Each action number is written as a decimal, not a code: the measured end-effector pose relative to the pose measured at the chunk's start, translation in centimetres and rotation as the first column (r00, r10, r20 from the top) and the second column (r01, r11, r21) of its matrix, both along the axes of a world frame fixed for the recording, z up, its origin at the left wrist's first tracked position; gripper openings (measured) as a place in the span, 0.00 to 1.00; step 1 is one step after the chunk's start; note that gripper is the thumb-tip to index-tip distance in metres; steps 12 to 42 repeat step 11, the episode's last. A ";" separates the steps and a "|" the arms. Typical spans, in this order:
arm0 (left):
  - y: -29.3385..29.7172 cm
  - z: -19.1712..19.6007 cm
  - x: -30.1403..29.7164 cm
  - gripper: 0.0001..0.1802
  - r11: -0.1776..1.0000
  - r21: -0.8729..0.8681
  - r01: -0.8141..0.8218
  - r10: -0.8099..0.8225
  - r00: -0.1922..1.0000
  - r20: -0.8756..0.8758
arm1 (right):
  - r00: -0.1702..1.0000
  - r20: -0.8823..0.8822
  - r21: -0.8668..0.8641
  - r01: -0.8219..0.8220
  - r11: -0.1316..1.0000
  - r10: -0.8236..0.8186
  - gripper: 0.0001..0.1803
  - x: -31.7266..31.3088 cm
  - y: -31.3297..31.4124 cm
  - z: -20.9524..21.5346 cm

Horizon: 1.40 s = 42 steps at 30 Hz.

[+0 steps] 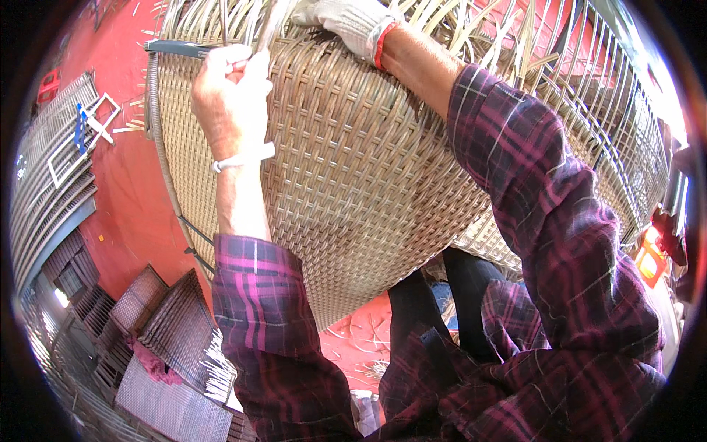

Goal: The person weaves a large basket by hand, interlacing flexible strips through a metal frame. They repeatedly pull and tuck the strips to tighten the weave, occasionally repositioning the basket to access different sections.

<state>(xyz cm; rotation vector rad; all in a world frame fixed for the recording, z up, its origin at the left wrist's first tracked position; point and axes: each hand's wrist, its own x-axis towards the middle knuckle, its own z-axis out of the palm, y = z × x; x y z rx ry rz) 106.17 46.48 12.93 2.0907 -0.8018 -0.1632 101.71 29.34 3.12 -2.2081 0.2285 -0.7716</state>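
Note:
A large tan woven wicker piece (353, 169) fills the middle, with loose strips (508, 37) standing up along its far edge. My left hand (232, 92), bare with a white band at the wrist, is closed on a wicker strip (272, 26) that runs up from its fingers at the far left of the weave. Beside it, my right hand (350, 26) wears a white knit glove with a red cuff. It rests at the far edge of the weave, fingers curled and partly cut off by the frame. What they grip is hidden.
A dark bar (177, 48) sticks out by the weave's left corner. Stacked metal frames (55, 162) and woven panels (177, 331) lie left on the red floor (132, 214). An open rod frame (611, 110) stands right. My legs (416, 309) are against the near edge.

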 end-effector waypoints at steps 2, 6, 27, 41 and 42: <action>0.3 -0.1 -0.3 0.11 0.998 0.057 -0.022 0.015 0.992 0.128 | 0.994 -0.100 0.784 0.045 0.620 0.053 0.05 0.1 0.8 0.1; -1.4 -0.2 -0.6 0.11 0.998 0.049 0.037 -0.054 0.908 0.415 | 0.970 -0.229 0.307 0.150 0.940 -0.081 0.08 -0.3 1.0 1.8; -2.3 -0.8 0.1 0.08 0.966 0.259 -0.009 -0.081 0.938 0.336 | 0.967 -0.254 0.588 0.166 0.791 -0.014 0.14 -2.0 0.8 3.4; -2.3 -0.8 0.1 0.08 0.966 0.259 -0.009 -0.081 0.938 0.336 | 0.967 -0.254 0.588 0.166 0.791 -0.014 0.14 -2.0 0.8 3.4; -2.3 -0.8 0.1 0.08 0.966 0.259 -0.009 -0.081 0.938 0.336 | 0.967 -0.254 0.588 0.166 0.791 -0.014 0.14 -2.0 0.8 3.4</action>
